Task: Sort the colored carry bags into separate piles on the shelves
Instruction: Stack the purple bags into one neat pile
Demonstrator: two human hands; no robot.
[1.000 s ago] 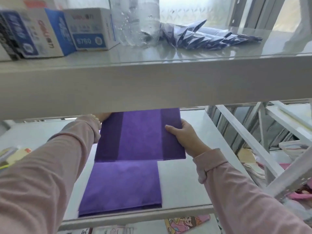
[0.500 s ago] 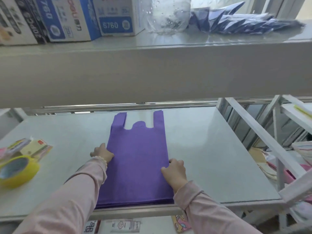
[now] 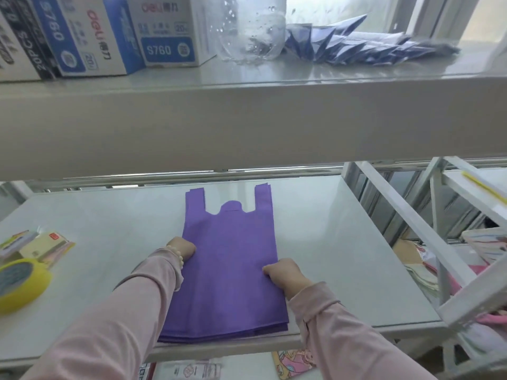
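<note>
A pile of purple carry bags (image 3: 227, 270) lies flat on the grey middle shelf (image 3: 343, 242), handles pointing away from me. My left hand (image 3: 182, 248) rests against the pile's left edge with fingers curled. At the right edge, my right hand (image 3: 282, 272) is curled, fingertips on the top bag. Both hands touch the pile's sides; whether they pinch the fabric I cannot tell. Dark blue folded bags (image 3: 356, 42) lie on the upper shelf (image 3: 247, 105) at the right.
Blue and white boxes (image 3: 109, 37) and a clear plastic bottle (image 3: 249, 28) stand on the upper shelf. A yellow tape roll (image 3: 19, 283) and small packets (image 3: 41, 245) sit at the middle shelf's left. A white rack (image 3: 452, 237) with pink and patterned items stands on the right.
One second ago both hands held a purple bag raised above the pile. It now lies flat on the pile, and both hands have drawn back to its sides.
</note>
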